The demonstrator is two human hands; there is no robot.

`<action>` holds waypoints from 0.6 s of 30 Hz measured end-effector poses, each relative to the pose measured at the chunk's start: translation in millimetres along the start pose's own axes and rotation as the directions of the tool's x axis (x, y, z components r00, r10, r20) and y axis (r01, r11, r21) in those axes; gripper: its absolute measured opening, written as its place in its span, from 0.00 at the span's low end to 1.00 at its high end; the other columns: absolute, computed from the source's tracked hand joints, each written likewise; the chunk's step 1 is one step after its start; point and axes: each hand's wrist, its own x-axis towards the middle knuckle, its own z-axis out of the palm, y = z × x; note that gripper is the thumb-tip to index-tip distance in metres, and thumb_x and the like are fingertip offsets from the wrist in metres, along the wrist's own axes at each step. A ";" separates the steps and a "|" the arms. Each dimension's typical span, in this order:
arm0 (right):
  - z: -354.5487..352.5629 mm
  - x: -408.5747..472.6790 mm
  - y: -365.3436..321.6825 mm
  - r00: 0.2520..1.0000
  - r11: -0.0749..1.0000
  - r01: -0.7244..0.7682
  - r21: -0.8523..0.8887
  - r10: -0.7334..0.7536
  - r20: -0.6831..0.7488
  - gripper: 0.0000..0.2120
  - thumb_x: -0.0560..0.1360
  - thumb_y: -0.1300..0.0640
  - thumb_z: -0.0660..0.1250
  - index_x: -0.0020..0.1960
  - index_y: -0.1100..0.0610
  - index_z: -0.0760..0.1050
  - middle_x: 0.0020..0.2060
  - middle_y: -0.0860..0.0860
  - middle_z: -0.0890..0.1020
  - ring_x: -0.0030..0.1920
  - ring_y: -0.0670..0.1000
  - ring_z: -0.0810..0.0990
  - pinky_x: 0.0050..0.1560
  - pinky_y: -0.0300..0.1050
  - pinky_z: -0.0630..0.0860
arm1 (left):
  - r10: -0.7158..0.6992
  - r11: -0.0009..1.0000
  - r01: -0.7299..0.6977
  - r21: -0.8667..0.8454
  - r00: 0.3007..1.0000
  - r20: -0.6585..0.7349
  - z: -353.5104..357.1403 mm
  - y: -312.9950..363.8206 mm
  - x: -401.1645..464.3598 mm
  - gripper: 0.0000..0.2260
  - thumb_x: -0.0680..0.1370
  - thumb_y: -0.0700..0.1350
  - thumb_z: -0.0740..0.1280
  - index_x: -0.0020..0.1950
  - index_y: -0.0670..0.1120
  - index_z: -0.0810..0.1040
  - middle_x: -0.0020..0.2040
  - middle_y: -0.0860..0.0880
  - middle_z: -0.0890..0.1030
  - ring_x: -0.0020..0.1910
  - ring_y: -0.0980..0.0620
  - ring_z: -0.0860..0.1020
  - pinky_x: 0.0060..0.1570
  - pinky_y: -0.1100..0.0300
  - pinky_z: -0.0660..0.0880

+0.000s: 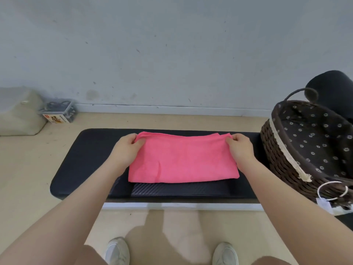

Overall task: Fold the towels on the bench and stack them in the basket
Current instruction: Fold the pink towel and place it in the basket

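Note:
A pink towel (pixel 183 159) lies folded flat on the black padded bench (pixel 86 155), its far edge doubled over. My left hand (pixel 127 148) pinches the towel's far left corner. My right hand (pixel 239 148) pinches the far right corner. Both hands rest low on the cloth. A dark wicker basket (pixel 280 150) with a flowered brown lining stands at the bench's right end; no towel shows inside it.
A grey wall rises behind the bench. On the floor at the far left sit a pale bag (pixel 19 113) and a clear plastic box (pixel 58 111). A black round object (pixel 334 88) stands behind the basket. My shoes show at the bottom.

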 end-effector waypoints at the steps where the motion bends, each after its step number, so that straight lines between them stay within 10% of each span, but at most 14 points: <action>1: 2.4 5.4 0.8 1.000 0.999 -0.009 -0.052 0.010 0.010 0.10 0.78 0.60 0.57 0.49 0.62 0.76 0.44 0.53 0.76 0.46 0.52 0.72 0.46 0.46 0.67 | -0.031 0.999 0.032 -0.012 0.999 0.019 3.5 -2.0 8.2 0.12 0.79 0.45 0.59 0.42 0.37 0.73 0.37 0.46 0.71 0.37 0.50 0.68 0.39 0.56 0.63; 10: 24.7 15.6 1.9 0.998 0.899 0.045 -0.436 -0.063 -0.027 0.16 0.81 0.50 0.51 0.59 0.56 0.72 0.51 0.56 0.80 0.52 0.60 0.77 0.44 0.47 0.69 | -0.090 0.940 0.145 0.308 0.978 -0.187 25.6 -18.7 27.6 0.16 0.78 0.44 0.54 0.31 0.43 0.61 0.31 0.47 0.69 0.30 0.49 0.66 0.29 0.58 0.60; 18: 33.0 26.9 2.7 0.997 0.826 0.020 -0.564 -0.061 -0.053 0.16 0.82 0.48 0.50 0.54 0.59 0.71 0.48 0.59 0.79 0.45 0.60 0.75 0.41 0.48 0.70 | 0.061 0.798 0.062 0.600 0.981 -0.183 30.7 -22.9 28.8 0.14 0.82 0.48 0.47 0.45 0.42 0.65 0.37 0.43 0.72 0.36 0.42 0.72 0.36 0.53 0.68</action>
